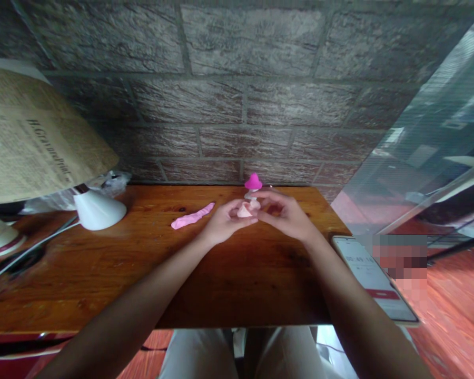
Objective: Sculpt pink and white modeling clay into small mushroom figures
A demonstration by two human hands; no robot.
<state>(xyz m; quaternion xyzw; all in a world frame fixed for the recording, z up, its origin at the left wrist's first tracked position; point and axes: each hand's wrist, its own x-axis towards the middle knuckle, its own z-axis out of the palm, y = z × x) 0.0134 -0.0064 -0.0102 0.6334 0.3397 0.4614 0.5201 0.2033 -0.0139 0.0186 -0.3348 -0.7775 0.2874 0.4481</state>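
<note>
Over the middle of the table, my left hand (225, 218) holds a small pale pink lump (244, 210), soft-looking like modelling clay, between thumb and fingers. My right hand (284, 210) meets it from the other side, its thumb and forefinger closed around the lump's right part. Just behind my fingers, near the wall, stands a small mushroom-shaped figure (253, 182) with a bright magenta cap and a pale stem; its lower part is partly hidden. To the left of my left hand lies a long, uneven pink strip (193, 216) of similar-looking material.
A lamp with a newsprint shade (35, 131) and white base (98, 209) stands at the left, with a paper cup (0, 237), a cable and clear plastic nearby. A phone (373, 279) lies at the wooden table's (245, 284) right edge. A stone-block wall (217, 100) closes the back.
</note>
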